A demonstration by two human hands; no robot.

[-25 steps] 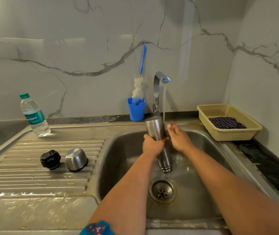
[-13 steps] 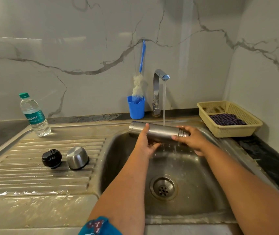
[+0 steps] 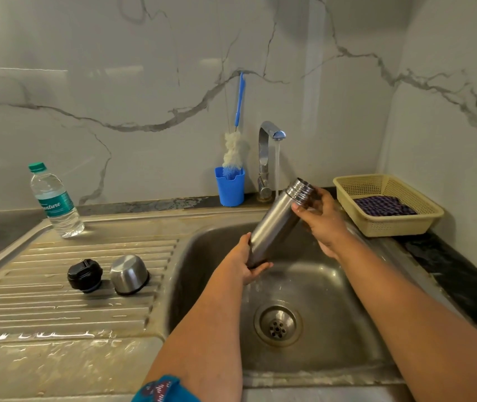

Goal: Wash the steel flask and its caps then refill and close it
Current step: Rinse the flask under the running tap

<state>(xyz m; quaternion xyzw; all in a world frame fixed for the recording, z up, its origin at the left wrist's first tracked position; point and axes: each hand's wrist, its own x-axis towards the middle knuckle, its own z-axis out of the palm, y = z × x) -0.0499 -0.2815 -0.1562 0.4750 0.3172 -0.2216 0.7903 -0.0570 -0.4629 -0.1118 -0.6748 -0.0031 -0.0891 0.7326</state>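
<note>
Head view: the flask tilts over the sink, mouth up toward the tap, whose running stream falls just behind its neck. The left hand curls around the flask's base; the right hand grips it just below the threaded mouth. Left of the sink, on the ribbed drainboard, the black cap and steel cap sit side by side. Farther back on that side stands a water bottle. Behind the sink, a blue cup holds a brush. Right of the sink, a basket holds a dark cloth. Nothing blocks the drain.
</note>
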